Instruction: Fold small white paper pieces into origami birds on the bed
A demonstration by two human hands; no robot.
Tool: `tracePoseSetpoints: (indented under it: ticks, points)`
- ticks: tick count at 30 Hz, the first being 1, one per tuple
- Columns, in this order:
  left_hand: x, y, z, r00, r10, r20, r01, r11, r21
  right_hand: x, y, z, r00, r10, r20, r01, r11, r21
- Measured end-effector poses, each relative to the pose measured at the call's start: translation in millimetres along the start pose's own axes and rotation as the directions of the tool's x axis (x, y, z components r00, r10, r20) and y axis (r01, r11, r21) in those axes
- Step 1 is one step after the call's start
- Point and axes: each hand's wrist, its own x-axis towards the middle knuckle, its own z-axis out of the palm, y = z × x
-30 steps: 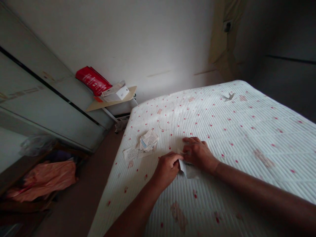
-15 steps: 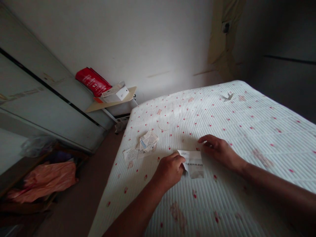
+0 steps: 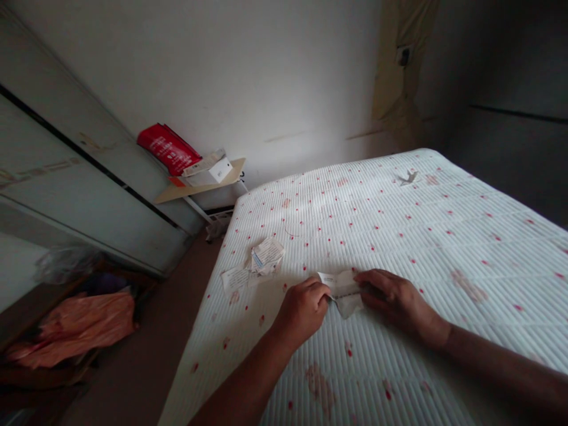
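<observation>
A small printed piece of paper is held just over the bed between my two hands, creased and bent along its lower edge. My left hand is closed, pinching the paper's left side between thumb and fingers. On the right side, my right hand has its fingers closed on the paper's edge; part of that edge is hidden behind them. To the left of my left hand lies a loose pile of printed paper pieces, with a flatter sheet beside it.
A bed with a ribbed, red-dotted cover spans the front. Near its far right corner lies a grey folded paper bird. Beyond the left edge, a small table bears a red bag and a white box.
My right hand has come left and down from above the bed and taken hold of the paper's right side. The paper, flat before, is now bent. My left hand keeps its grip.
</observation>
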Motion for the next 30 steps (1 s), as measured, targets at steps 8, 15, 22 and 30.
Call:
tracePoseSetpoints:
  ticks: [8, 15, 22, 30]
  points:
    - [-5, -1, 6.3, 0.999, 0.048, 0.001, -0.048, 0.998, 0.035, 4, -10, -1, 0.998, -0.001, 0.063, -0.007, 0.992, 0.125]
    - [-5, 3, 7.8, 0.999, 0.031, -0.01, -0.031, 0.997, 0.067, 9, -13, 6, 0.998, 0.044, 0.053, -0.051, 0.99, 0.134]
    - [-2, 5, 14.8, 0.994, -0.05, -0.096, 0.038, 0.991, -0.127, 13, -18, 12, 0.997, 0.059, 0.05, -0.066, 0.985, 0.162]
    - [0, 11, 19.3, 0.96, -0.242, -0.138, 0.194, 0.936, -0.293, 14, -17, 18, 0.997, 0.079, 0.011, -0.079, 0.968, 0.238]
